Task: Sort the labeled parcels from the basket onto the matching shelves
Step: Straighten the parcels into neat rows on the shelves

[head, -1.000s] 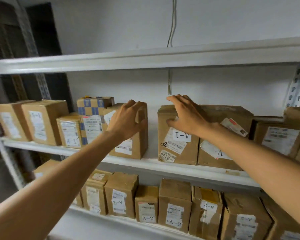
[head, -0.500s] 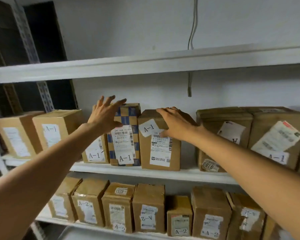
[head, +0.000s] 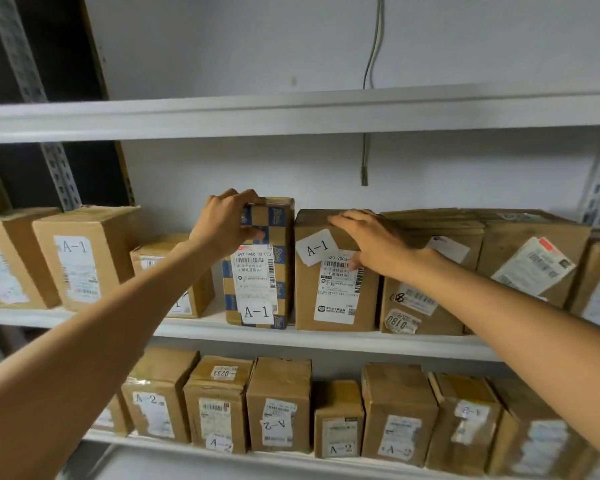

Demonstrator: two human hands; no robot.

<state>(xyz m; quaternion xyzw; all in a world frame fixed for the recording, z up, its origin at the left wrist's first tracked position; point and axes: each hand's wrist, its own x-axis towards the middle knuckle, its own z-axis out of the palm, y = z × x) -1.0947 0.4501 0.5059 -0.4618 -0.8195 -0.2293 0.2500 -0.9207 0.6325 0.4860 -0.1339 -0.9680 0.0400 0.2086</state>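
Observation:
On the middle shelf stand several cardboard parcels labelled A-1. My left hand grips the top left corner of a blue-and-brown checked parcel, fingers curled over its top and thumb on its front. Right beside it stands a plain brown parcel with an A-1 sticker. My right hand lies over that parcel's top right corner, fingers stretched along the top, thumb down on the front label. The basket is out of view.
More A-1 boxes fill the shelf to the left and right. The lower shelf holds a row of A-2 parcels. The upper shelf board shows nothing on it. A grey cable hangs on the wall.
My left hand went from spread open in front of the checked parcel to gripping its top corner. My right hand stays on the brown parcel. The view has shifted right.

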